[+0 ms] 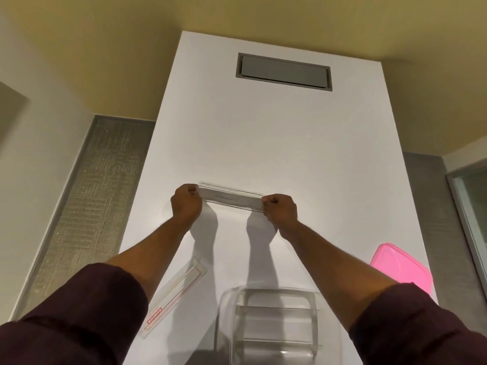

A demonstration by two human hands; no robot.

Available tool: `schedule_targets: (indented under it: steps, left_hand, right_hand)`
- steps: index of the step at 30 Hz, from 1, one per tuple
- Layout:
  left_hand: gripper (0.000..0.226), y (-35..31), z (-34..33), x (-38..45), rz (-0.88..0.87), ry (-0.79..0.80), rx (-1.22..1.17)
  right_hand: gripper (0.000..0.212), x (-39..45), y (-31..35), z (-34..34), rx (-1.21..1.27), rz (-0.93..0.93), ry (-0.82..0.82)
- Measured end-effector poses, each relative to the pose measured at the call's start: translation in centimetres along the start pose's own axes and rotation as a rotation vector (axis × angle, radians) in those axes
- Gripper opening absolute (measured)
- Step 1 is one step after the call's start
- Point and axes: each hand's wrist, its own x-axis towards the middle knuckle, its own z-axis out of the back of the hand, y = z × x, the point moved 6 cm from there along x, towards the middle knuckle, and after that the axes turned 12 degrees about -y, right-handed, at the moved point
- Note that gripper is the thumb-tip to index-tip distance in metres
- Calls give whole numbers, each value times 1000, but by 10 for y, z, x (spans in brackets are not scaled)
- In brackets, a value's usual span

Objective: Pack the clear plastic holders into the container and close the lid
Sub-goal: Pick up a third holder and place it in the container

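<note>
At mid-desk, both hands hold one clear holder [231, 199] by its ends — the left hand [186, 204] pinches the left end with fingers curled round it, and the right hand [279, 209] pinches the right end the same way. So each grip is closed on that holder, which lies crosswise between them, with faint lettering on its face. Whether it rests on the desk [263, 138] or is raised just off it cannot be told.

Nearer the person, a second holder [176, 295] with red outline and a red label lies flat on the desk at a slant, under the left forearm. Just right of it stands the clear container [268, 327], open, with clear pieces already lying across its inside. Its pink lid [400, 267] lies apart at the desk's right edge — well clear of the container's rim. Dark sleeves cover both upper forearms. A grey flap [283, 71] is set into the far end of the desk.
</note>
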Motion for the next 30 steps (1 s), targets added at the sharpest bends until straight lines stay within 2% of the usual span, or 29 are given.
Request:
schedule_targets:
  steps: [7,13,17,19,22,26,30]
  left_hand:
    - [43,-36,19,-22,-128,-14,-118]
    - [30,-62,21,-66,-232,29,-302]
    - [64,-66,6,-116,-151,204,-480]
    - [72,-64,-5,-145,-140,316,-479]
    - [60,-61,-14,-181,-170,395,-429]
    - [47,-67,-4,-203,-234,342,-409]
    - [41,-71,6,-208,-373,420,-258]
  right_hand:
    - [19,-18,-1,35,118,47,45]
    - [18,-55,-26,65,366,-56,116]
    - [18,-88,-43,79,535,-151,123]
    - [16,-105,-49,78,615,-197,136]
    - [17,-130,-48,72,692,-204,161]
    - [16,-156,-45,71,754,-182,208]
    - [14,-174,-50,86,554,-41,260]
